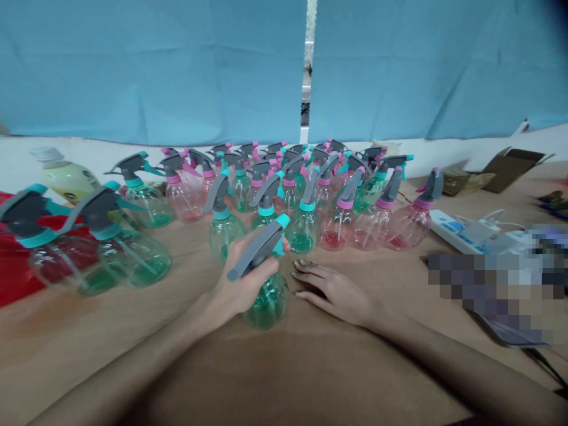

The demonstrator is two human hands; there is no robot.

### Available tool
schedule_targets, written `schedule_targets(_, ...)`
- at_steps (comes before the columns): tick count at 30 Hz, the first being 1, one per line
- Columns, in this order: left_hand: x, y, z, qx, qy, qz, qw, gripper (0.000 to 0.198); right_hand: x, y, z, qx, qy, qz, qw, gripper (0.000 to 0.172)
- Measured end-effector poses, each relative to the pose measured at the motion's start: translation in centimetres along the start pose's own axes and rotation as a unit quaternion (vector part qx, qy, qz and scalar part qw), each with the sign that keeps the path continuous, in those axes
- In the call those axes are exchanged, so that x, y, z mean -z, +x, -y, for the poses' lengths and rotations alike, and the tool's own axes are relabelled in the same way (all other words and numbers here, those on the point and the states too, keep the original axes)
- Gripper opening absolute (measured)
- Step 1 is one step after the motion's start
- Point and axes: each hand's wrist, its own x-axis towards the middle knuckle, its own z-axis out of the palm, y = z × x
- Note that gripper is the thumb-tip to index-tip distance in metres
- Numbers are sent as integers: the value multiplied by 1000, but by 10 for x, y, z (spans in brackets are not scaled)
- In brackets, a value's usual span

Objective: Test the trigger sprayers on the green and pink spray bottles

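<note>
My left hand (248,278) is wrapped round the neck of a green spray bottle (268,302) with a grey head and a turquoise nozzle. The bottle stands nearly upright at the front of the table, and my fingers hide its collar. To its right, my right hand (332,290) lies palm down on the table with fingers stretched out, holding nothing. Just beyond it stand a green spray bottle (303,234) and a pink spray bottle (338,231).
Several more pink and green spray bottles crowd the back. Two green spray bottles (137,254) stand at left beside red cloth (15,278). A yellowish bottle (66,177), a power strip (461,231), a cardboard box (510,168) and a partly blurred-out phone (506,331) lie around the edges.
</note>
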Motion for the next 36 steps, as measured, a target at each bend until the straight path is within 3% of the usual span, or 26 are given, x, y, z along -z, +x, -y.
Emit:
schedule_targets(7,2,0,-3,28,-58,2,998,14,1,0,0,0,9,0,1000,46)
schedule_targets(14,-2,-1,1,17,-66,-19,997,30,-1,0,-1,4,18,-6,1000,45)
schedule_targets(27,-5,-1,0,48,-58,-14,997,33,1,0,1,0,7,-2,1000,45)
schedule_targets(36,-5,-1,-3,54,-59,-20,997,18,0,0,0,9,22,-15,1000,44)
